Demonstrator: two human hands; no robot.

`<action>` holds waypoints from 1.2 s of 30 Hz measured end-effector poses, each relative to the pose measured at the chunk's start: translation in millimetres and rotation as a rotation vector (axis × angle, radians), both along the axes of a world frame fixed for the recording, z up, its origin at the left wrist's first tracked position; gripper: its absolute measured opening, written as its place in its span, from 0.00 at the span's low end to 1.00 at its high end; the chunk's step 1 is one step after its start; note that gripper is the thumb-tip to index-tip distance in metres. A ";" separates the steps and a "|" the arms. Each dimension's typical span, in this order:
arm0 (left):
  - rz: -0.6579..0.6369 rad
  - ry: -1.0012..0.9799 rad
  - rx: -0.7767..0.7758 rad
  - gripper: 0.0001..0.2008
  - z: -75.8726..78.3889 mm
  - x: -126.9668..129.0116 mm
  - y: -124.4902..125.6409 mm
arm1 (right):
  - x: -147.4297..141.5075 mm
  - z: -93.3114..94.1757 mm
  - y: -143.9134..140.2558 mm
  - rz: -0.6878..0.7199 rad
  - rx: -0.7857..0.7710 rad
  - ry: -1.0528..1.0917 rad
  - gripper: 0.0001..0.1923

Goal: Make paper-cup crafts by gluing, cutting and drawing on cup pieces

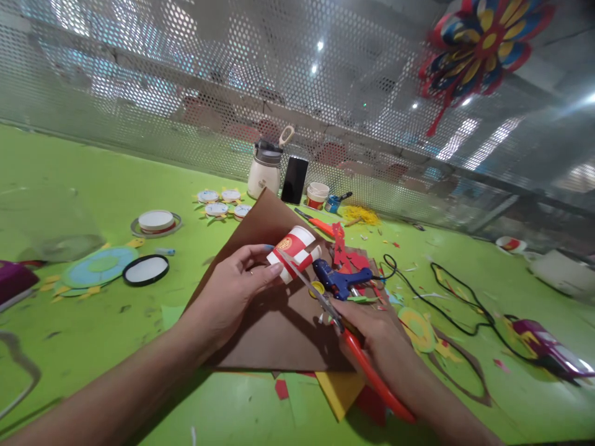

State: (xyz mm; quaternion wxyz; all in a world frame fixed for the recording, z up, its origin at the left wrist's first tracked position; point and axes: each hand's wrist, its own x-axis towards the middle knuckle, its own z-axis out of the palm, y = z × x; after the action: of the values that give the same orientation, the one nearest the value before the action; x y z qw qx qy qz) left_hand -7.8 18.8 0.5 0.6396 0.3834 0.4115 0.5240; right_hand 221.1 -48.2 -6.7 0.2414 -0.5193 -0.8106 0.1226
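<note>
A red and white paper cup (297, 240) is pinched between the thumb and fingers of my left hand (242, 279). A strip of its wall stands away from the body on the right side. My right hand (372, 331) grips red-handled scissors (362, 362), whose blades lie across the cup's lower part near my left thumb. Beneath both hands is a sheet of brown cardboard (283, 347) with one corner curled up. Just right of the cup lies a blue hot glue gun (341, 279), beside red paper scraps (356, 260) and a small yellow ring (317, 289).
Behind the cardboard stand a white flask (264, 173), a phone (295, 179), paper cups (317, 195) and a blue paint jar (333, 204). An orange cutter (321, 225) lies nearby. Paper turtles (100, 267) sit at left. A black cord (458, 316) crosses the right side.
</note>
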 end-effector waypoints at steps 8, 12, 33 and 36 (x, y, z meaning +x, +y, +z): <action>-0.012 0.036 0.030 0.23 -1.0 -2.4 1.2 | 5.7 3.1 -2.0 -0.036 -0.036 -0.071 0.26; -0.013 0.026 0.042 0.24 0.5 -1.6 0.6 | 6.0 2.8 -2.4 -0.029 -0.053 -0.062 0.25; -0.061 0.015 -0.003 0.20 -1.7 -2.7 2.5 | 3.5 1.6 -1.9 -0.062 -0.074 -0.056 0.29; -0.051 0.004 -0.017 0.19 -3.4 -1.6 3.8 | 4.7 0.3 -1.2 -0.063 -0.074 -0.068 0.28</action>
State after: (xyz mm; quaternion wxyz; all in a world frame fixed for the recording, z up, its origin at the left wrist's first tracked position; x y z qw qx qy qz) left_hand -9.4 22.6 -3.0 0.6553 0.3893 0.4073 0.5031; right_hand 225.8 -49.4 -6.4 0.1981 -0.5571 -0.7964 0.1273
